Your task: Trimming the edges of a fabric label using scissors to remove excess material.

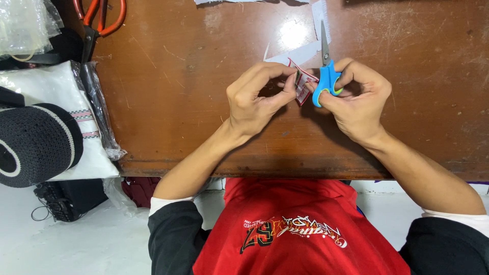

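My left hand (257, 99) pinches a small white label with red edging (303, 84) between thumb and fingers above the brown wooden table (178, 102). My right hand (356, 97) grips small scissors with blue handles (326, 81); their blades point away from me, shut or nearly shut. The scissor handles sit right beside the label, touching or almost touching it.
White fabric strips (300, 51) lie just beyond my hands. Large orange-handled scissors (99, 20) rest at the far left. On the left lie a black knitted cap (35, 142), folded white cloth in a clear bag (76, 97), and more plastic-wrapped items (23, 23).
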